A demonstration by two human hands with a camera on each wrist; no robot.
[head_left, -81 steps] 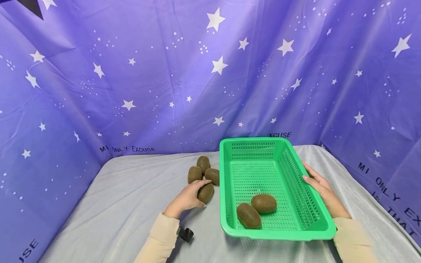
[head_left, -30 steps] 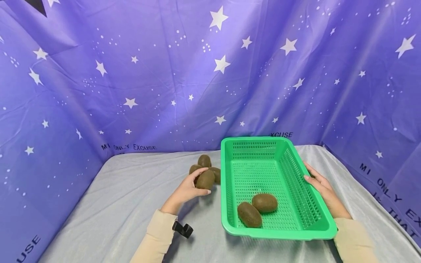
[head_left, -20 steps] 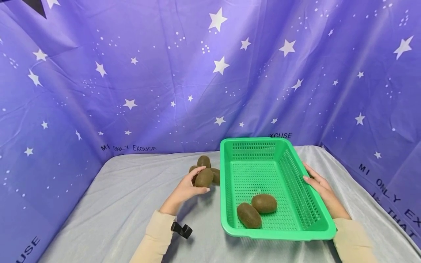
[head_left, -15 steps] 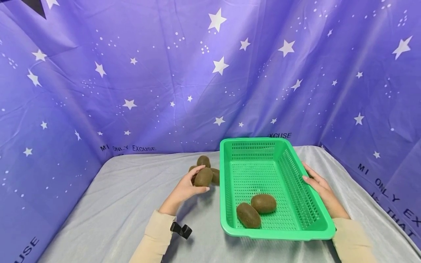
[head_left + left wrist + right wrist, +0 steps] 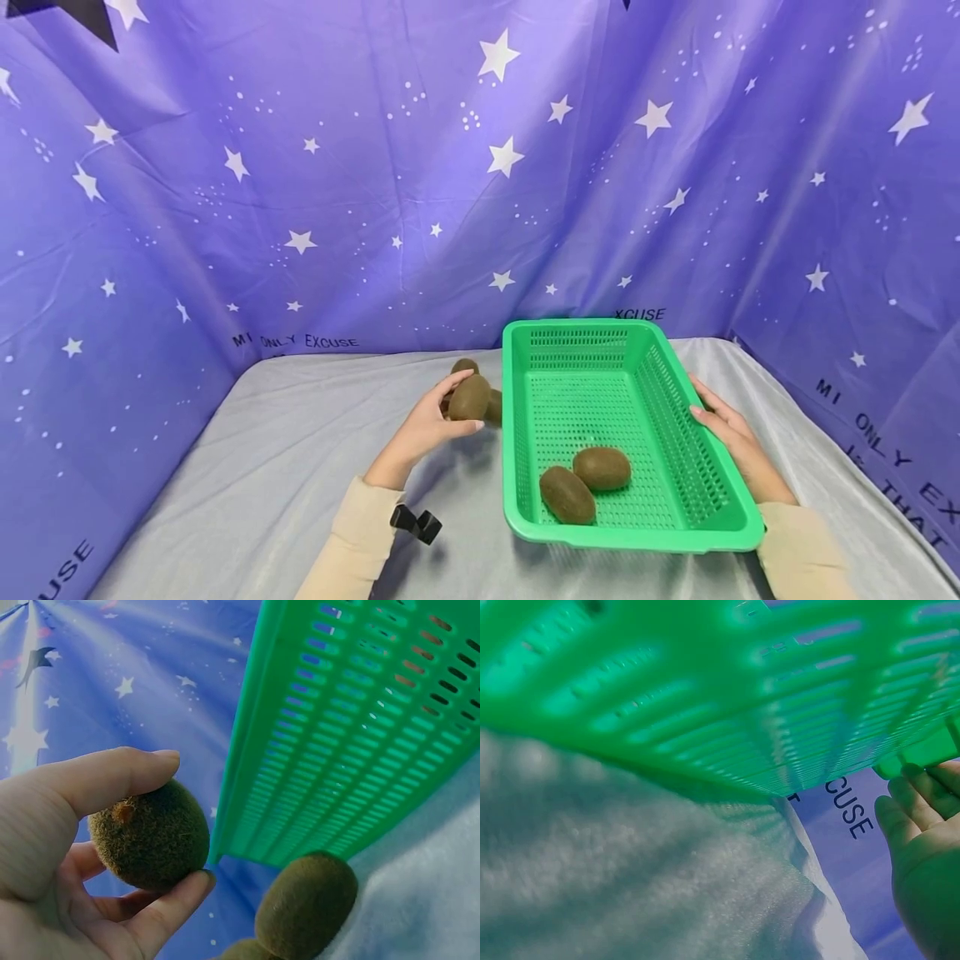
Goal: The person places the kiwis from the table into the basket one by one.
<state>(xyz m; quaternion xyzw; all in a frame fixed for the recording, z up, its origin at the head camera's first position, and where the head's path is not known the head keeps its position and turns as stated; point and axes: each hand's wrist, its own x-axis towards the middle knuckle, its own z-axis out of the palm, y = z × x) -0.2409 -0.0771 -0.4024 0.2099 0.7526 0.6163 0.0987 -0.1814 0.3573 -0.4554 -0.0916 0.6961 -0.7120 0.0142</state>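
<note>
My left hand [image 5: 422, 429] pinches a brown kiwi [image 5: 469, 398] between thumb and fingers, held above the table left of a green plastic basket [image 5: 511, 450]. The left wrist view shows its fuzzy stem end toward the camera. Other kiwis lie behind it: one at the back [image 5: 465, 365], one against the basket [image 5: 494, 408], and one mostly hidden by my hand. Two kiwis, a tilted one [image 5: 567, 495] and one beside it [image 5: 602, 468], rest in the basket's near part. My right hand [image 5: 742, 446] grips the basket's right rim, thumb on top, other fingers along the outside.
A grey cloth [image 5: 300, 467] covers the table. Purple star-printed curtains [image 5: 390, 167] stand behind it and on both sides. A black wrist-mounted device [image 5: 417, 524] juts from the left sleeve [image 5: 360, 533] over the cloth.
My left hand has taken hold of the nearest loose kiwi, lifted it off the cloth and moved it slightly farther back. The right hand and the basket stay in place.
</note>
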